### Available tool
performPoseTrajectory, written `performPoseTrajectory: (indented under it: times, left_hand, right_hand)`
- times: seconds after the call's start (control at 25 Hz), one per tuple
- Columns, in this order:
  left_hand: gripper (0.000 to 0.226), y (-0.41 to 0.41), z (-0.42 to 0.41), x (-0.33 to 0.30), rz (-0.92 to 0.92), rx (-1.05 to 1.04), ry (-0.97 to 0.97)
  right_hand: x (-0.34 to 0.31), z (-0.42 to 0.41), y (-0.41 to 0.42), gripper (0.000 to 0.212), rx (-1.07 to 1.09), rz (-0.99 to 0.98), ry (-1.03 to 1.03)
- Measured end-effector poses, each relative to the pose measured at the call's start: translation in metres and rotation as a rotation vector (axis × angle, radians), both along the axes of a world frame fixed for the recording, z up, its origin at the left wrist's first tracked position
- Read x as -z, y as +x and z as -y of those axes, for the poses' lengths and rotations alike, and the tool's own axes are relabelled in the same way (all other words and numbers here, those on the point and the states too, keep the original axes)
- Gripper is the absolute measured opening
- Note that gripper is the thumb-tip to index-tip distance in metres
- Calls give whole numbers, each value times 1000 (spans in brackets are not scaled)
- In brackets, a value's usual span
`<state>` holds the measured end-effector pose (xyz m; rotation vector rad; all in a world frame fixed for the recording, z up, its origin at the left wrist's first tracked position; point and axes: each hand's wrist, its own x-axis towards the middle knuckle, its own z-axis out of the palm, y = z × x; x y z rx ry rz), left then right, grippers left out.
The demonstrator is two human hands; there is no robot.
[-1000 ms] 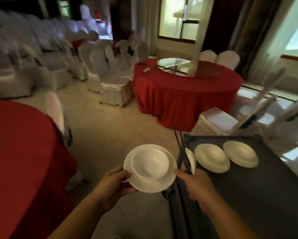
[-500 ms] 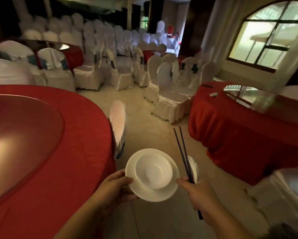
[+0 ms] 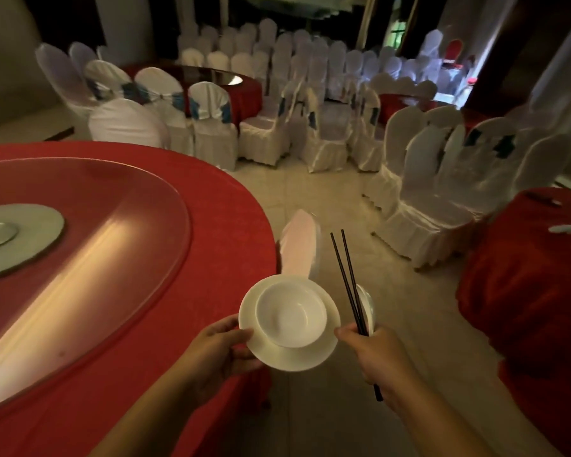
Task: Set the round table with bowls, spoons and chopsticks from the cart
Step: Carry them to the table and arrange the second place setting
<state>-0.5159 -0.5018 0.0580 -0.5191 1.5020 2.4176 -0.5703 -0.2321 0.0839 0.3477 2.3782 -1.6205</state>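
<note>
My left hand (image 3: 220, 352) grips the rim of a white plate (image 3: 317, 354) with a white bowl (image 3: 290, 313) sitting on it, held just off the right edge of the round red table (image 3: 218, 225). My right hand (image 3: 380, 361) holds a pair of black chopsticks (image 3: 347, 278) pointing up and away, together with a white spoon (image 3: 366, 306) behind them. A large glass turntable (image 3: 112, 225) covers the table's middle. The cart is out of view.
A white-covered chair (image 3: 302, 247) stands tucked at the table's right edge, just beyond the plate. Another red table (image 3: 535, 291) stands at the right, with rows of white-covered chairs (image 3: 442, 179) beyond. Tiled floor (image 3: 353, 225) runs between the two tables.
The view has swung left from the cart to the round table, which now fills the left side. Both hands still carry the plate with bowl, the chopsticks and the spoon.
</note>
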Motion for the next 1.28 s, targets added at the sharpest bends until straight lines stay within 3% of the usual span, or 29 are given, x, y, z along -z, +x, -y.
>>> performPoseTrajectory:
  times: [0.4,0.64,1.04,1.28]
  left_hand:
    - [32,-168,-32,-4,25,-391,-79]
    - [32,-241,-29,-14,67,-594,-106]
    - [25,-348,29,40,97,-907,-51]
    - [25,-364,40,59,172,-1084,-83]
  right_hand:
    - [-1,12,-272,12,-440,-28,42]
    - [-13,53,-390,11,-685,-48,80]
    - [6,174,-541,14,-1002,-77,180]
    - [31,240,-576,12,-1196,-51,238]
